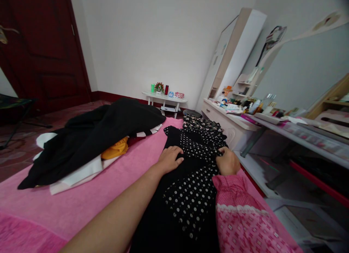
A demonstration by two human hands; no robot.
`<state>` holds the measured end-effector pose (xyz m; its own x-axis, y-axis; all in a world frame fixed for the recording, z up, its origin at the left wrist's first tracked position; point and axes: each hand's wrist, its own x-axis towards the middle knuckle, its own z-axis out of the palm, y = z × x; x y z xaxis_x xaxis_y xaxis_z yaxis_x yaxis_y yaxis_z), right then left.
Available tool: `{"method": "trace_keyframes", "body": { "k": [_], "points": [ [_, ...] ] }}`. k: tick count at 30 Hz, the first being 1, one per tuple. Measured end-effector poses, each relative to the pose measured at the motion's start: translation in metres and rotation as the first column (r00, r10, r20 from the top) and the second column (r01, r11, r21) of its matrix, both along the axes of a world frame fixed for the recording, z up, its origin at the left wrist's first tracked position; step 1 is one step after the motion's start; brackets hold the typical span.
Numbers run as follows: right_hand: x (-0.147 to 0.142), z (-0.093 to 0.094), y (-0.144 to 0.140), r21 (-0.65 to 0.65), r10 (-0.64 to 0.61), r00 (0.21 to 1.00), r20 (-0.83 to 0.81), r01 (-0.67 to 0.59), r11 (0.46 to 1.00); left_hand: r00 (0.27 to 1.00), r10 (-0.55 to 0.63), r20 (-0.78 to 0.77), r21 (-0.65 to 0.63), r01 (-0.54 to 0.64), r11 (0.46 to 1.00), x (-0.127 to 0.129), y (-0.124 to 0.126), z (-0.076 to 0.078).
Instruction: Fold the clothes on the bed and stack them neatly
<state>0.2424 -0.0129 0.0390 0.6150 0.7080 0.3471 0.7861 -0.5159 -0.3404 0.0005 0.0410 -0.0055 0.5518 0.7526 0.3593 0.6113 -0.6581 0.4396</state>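
A black dress with white polka dots [192, 187] lies spread lengthwise on the pink bedspread [147, 147]. My left hand [170, 159] rests on the dress's left side, palm down, with its fingers stretched out and the thumb apart. At the opposite edge, my right hand [228, 163] is closed around a bit of the dotted fabric; its fingertips are partly hidden. Beyond the dress, a black floral garment [200, 123] lies at the far end of the bed, partly overlapped by the dotted cloth.
Left on the bed is a clothes pile: a large black garment [109, 125], a yellow piece [116, 149] and white cloth [81, 171]. A cluttered dressing table [234, 118] and a glass-topped desk [300, 131] stand close on the right. A small white table [163, 96] is by the wall.
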Motion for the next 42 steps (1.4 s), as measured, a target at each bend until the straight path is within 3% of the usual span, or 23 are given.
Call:
{"method": "trace_keyframes", "body": {
  "k": [2, 4, 6, 8, 10, 11, 13, 15, 17, 19, 20, 22, 24, 25, 27, 29, 30, 31, 34, 36, 39, 41, 42],
  "points": [
    [0.004, -0.002, 0.001, -0.004, 0.057, 0.995, -0.086, -0.058, 0.998, 1.000, -0.007, -0.010, 0.015, 0.007, 1.000, 0.000, 0.000, 0.000],
    [0.008, -0.003, 0.004, 0.043, 0.146, 0.947, -0.286, -0.140, 0.989, 0.999, -0.031, -0.039, 0.035, 0.033, 0.999, 0.000, -0.001, 0.000],
    [0.012, -0.002, 0.006, 0.174, 0.224, 0.817, -0.531, -0.153, 0.973, 0.995, -0.058, -0.079, 0.052, 0.062, 0.997, 0.001, -0.002, 0.000],
    [0.013, 0.005, 0.008, 0.303, 0.300, 0.625, -0.721, -0.105, 0.947, 0.994, -0.064, -0.091, 0.062, 0.070, 0.996, 0.002, -0.003, 0.000],
    [0.007, 0.017, 0.006, 0.394, 0.387, 0.473, -0.791, -0.088, 0.915, 0.996, -0.068, -0.060, 0.062, 0.071, 0.996, 0.003, -0.004, -0.001],
    [0.000, 0.023, 0.005, 0.438, 0.436, 0.444, -0.783, -0.104, 0.893, 0.997, -0.076, -0.028, 0.052, 0.078, 0.996, 0.003, -0.003, -0.002],
    [-0.020, 0.037, -0.002, 0.517, 0.545, 0.450, -0.708, -0.196, 0.834, 0.992, -0.092, 0.084, 0.002, 0.092, 0.996, 0.002, -0.001, -0.002],
    [-0.048, 0.052, -0.012, 0.521, 0.656, 0.424, -0.625, -0.399, 0.754, 0.961, -0.058, 0.272, -0.104, 0.089, 0.991, 0.000, 0.004, -0.003],
    [-0.075, 0.066, -0.024, 0.458, 0.738, 0.290, -0.609, -0.631, 0.626, 0.876, 0.058, 0.479, -0.244, 0.069, 0.967, -0.005, 0.010, -0.002],
    [-0.096, 0.079, -0.032, 0.437, 0.777, 0.168, -0.607, -0.746, 0.503, 0.761, 0.187, 0.622, -0.366, 0.071, 0.928, -0.010, 0.017, -0.003],
    [-0.102, 0.085, -0.035, 0.450, 0.792, 0.152, -0.591, -0.753, 0.480, 0.710, 0.236, 0.664, -0.414, 0.085, 0.906, -0.012, 0.020, -0.003],
    [-0.105, 0.095, -0.038, 0.455, 0.810, 0.215, -0.545, -0.736, 0.501, 0.650, 0.292, 0.701, -0.473, 0.118, 0.873, -0.016, 0.025, -0.005],
    [-0.103, 0.099, -0.043, 0.341, 0.800, 0.308, -0.515, -0.782, 0.521, 0.635, 0.312, 0.707, -0.495, 0.128, 0.859, -0.018, 0.029, -0.008],
    [-0.101, 0.098, -0.049, 0.234, 0.791, 0.332, -0.513, -0.833, 0.502, 0.643, 0.304, 0.703, -0.487, 0.124, 0.865, -0.018, 0.030, -0.010],
    [-0.102, 0.090, -0.069, -0.043, 0.782, 0.343, -0.521, -0.925, 0.377, 0.676, 0.262, 0.689, -0.451, 0.117, 0.885, -0.017, 0.030, -0.012],
    [-0.108, 0.073, -0.095, -0.270, 0.805, 0.350, -0.479, -0.931, 0.244, 0.707, 0.216, 0.674, -0.420, 0.126, 0.899, -0.015, 0.029, -0.013],
    [-0.112, 0.062, -0.107, -0.341, 0.830, 0.366, -0.422, -0.912, 0.228, 0.717, 0.199, 0.668, -0.410, 0.132, 0.902, -0.014, 0.029, -0.014],
    [-0.116, 0.050, -0.118, -0.383, 0.853, 0.392, -0.345, -0.889, 0.253, 0.720, 0.190, 0.667, -0.406, 0.138, 0.903, -0.014, 0.029, -0.014],
    [-0.122, 0.021, -0.133, -0.397, 0.861, 0.484, -0.155, -0.829, 0.395, 0.713, 0.186, 0.676, -0.404, 0.147, 0.903, -0.013, 0.030, -0.017],
    [-0.121, 0.018, -0.129, -0.378, 0.830, 0.547, -0.112, -0.796, 0.473, 0.709, 0.192, 0.678, -0.402, 0.140, 0.905, -0.013, 0.032, -0.020],
    [-0.122, 0.046, -0.127, -0.262, 0.765, 0.634, -0.111, -0.761, 0.593, 0.706, 0.209, 0.677, -0.408, 0.122, 0.905, -0.012, 0.035, -0.025],
    [-0.130, 0.073, -0.137, -0.160, 0.758, 0.634, -0.153, -0.773, 0.614, 0.704, 0.222, 0.674, -0.417, 0.115, 0.902, -0.012, 0.037, -0.027],
    [-0.136, 0.084, -0.145, -0.124, 0.772, 0.609, -0.182, -0.793, 0.597, 0.704, 0.228, 0.673, -0.421, 0.111, 0.900, -0.012, 0.038, -0.027]
  ]
}}
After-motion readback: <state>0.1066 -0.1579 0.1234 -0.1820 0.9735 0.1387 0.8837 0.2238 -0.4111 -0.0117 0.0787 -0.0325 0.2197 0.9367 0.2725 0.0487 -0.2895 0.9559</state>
